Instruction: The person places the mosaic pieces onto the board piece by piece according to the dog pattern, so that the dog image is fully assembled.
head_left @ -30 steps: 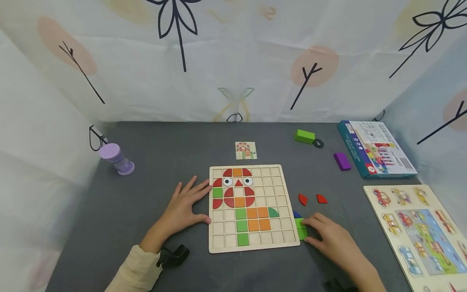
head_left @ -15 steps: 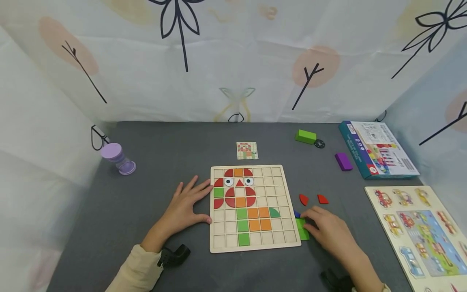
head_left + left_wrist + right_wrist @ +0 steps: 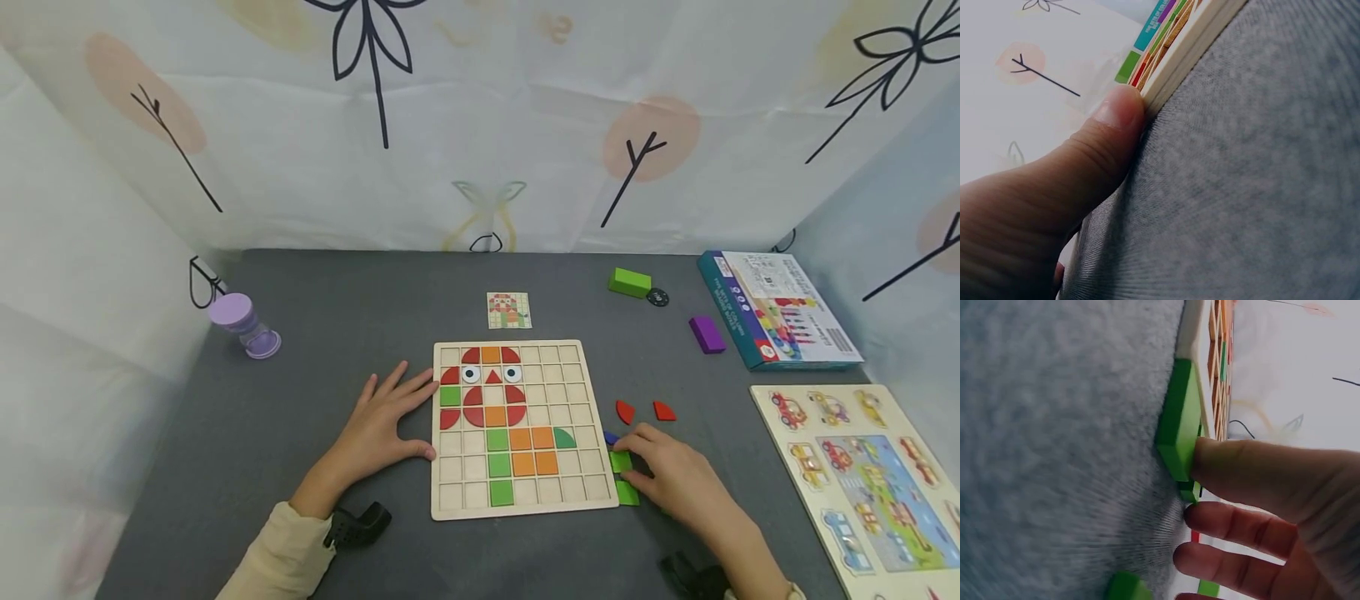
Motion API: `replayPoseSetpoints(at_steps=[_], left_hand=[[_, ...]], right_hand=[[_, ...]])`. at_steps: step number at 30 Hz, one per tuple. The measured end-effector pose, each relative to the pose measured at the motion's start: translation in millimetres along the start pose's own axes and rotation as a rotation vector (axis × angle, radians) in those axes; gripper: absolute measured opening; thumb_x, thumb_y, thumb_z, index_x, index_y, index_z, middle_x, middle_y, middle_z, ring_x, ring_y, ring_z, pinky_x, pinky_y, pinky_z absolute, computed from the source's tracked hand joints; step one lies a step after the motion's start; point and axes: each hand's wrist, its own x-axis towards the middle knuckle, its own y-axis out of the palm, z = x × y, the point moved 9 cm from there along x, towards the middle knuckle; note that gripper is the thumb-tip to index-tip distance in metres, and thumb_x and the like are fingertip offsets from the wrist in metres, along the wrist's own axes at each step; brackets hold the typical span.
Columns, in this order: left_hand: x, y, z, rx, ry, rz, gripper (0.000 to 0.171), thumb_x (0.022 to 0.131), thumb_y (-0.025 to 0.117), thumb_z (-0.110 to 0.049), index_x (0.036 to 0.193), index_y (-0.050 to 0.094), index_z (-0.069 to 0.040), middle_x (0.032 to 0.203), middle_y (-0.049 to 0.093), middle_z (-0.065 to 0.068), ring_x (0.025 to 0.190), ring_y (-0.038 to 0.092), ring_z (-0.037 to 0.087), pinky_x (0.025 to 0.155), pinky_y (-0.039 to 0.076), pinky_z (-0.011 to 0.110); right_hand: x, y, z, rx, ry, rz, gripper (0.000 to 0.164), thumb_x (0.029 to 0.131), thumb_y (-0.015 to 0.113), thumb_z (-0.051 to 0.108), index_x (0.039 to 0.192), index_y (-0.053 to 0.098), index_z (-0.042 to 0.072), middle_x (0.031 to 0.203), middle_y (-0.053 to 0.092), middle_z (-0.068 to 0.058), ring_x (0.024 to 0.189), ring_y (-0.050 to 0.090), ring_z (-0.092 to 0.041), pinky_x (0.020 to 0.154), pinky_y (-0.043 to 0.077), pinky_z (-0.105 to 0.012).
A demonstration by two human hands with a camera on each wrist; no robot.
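Note:
A wooden grid board [image 3: 465, 471] lies on the table, with red, orange and green tiles and two eye pieces set in its cells. My left hand [image 3: 378, 425] has its fingers spread, fingertips and thumb touching the board's left edge. In the left wrist view the thumb [image 3: 1100, 140] presses against the board's side [image 3: 1175, 69]. Beside the board's right edge, my right hand [image 3: 671, 471] pinches a green square tile [image 3: 620, 462] between thumb and fingers. A second green tile [image 3: 627, 493] lies just nearer. A blue piece [image 3: 611, 437] is partly hidden behind the fingers.
Two red pieces [image 3: 624, 412] lie right of the board. A small pattern card [image 3: 509, 311] lies behind it. Farther right are a green block [image 3: 630, 282], a black disc, a purple block [image 3: 707, 334], a box [image 3: 780, 310] and a vehicle puzzle [image 3: 783, 442]. A purple hourglass [image 3: 243, 325] stands left.
The two green tiles, lying together before, are now apart; the farther one sits between my right thumb and fingers. My left hand stays on the board's edge.

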Motion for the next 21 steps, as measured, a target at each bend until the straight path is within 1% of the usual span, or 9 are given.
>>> replayPoseSetpoints(at_steps=[4, 6, 9, 11, 13, 15, 21], left_hand=[[-0.3, 0.1, 0.8, 0.002, 0.003, -0.003, 0.096, 0.055, 0.067, -0.064, 0.137, 0.038, -0.022, 0.143, 0.030, -0.005, 0.136, 0.011, 0.027, 0.103, 0.001, 0.056], [-0.2, 0.3, 1.0, 0.006, 0.004, -0.004, 0.096, 0.055, 0.066, -0.064, 0.137, 0.037, -0.023, 0.143, 0.030, -0.005, 0.136, 0.011, 0.027, 0.103, 0.001, 0.056], [-0.4, 0.4, 1.2, 0.006, 0.007, -0.008, 0.097, 0.055, 0.066, -0.064, 0.137, 0.037, -0.022, 0.143, 0.031, -0.005, 0.136, 0.012, 0.027, 0.103, 0.002, 0.057], [-0.2, 0.6, 1.2, 0.007, 0.007, -0.008, 0.097, 0.055, 0.067, -0.064, 0.137, 0.037, -0.022, 0.143, 0.031, -0.005, 0.136, 0.012, 0.027, 0.103, 0.002, 0.057], [-0.1, 0.8, 1.4, 0.007, 0.006, -0.006, 0.097, 0.055, 0.067, -0.063, 0.137, 0.037, -0.022, 0.143, 0.030, -0.005, 0.136, 0.011, 0.026, 0.103, 0.001, 0.057], [0.1, 1.0, 1.2, 0.008, 0.003, 0.000, 0.096, 0.055, 0.067, -0.063, 0.137, 0.037, -0.023, 0.144, 0.030, -0.006, 0.136, 0.011, 0.026, 0.103, 0.001, 0.056], [0.5, -0.6, -0.9, 0.006, 0.007, 0.003, 0.096, 0.055, 0.069, -0.061, 0.137, 0.037, -0.022, 0.143, 0.030, -0.005, 0.136, 0.011, 0.027, 0.103, 0.001, 0.057]], right_hand=[[1, -4, 1, -0.003, 0.015, -0.021, 0.026, 0.067, 0.076, 0.022, 0.089, 0.062, 0.021, 0.085, 0.052, 0.012, 0.067, 0.045, -0.003, 0.057, 0.044, -0.024], [3, -8, 6, 0.004, -0.007, -0.057, 0.027, 0.067, 0.076, 0.023, 0.090, 0.062, 0.020, 0.085, 0.052, 0.012, 0.066, 0.044, -0.002, 0.057, 0.044, -0.023], [8, -10, 24, 0.032, -0.105, -0.098, 0.029, 0.068, 0.076, 0.023, 0.093, 0.062, 0.019, 0.087, 0.053, 0.012, 0.069, 0.046, -0.002, 0.059, 0.045, -0.023], [11, -9, 38, 0.046, -0.180, -0.102, 0.029, 0.068, 0.075, 0.023, 0.093, 0.062, 0.019, 0.088, 0.054, 0.012, 0.071, 0.048, -0.002, 0.061, 0.047, -0.024], [15, -6, 49, 0.049, -0.231, -0.094, 0.028, 0.069, 0.075, 0.024, 0.094, 0.063, 0.019, 0.090, 0.055, 0.011, 0.073, 0.050, -0.002, 0.064, 0.048, -0.024], [17, -4, 57, 0.054, -0.263, -0.088, 0.027, 0.069, 0.075, 0.025, 0.094, 0.064, 0.019, 0.090, 0.056, 0.011, 0.075, 0.051, -0.002, 0.065, 0.048, -0.025], [21, -1, 64, 0.059, -0.290, -0.095, 0.026, 0.069, 0.075, 0.024, 0.092, 0.065, 0.020, 0.088, 0.055, 0.011, 0.074, 0.050, -0.002, 0.066, 0.048, -0.025]])
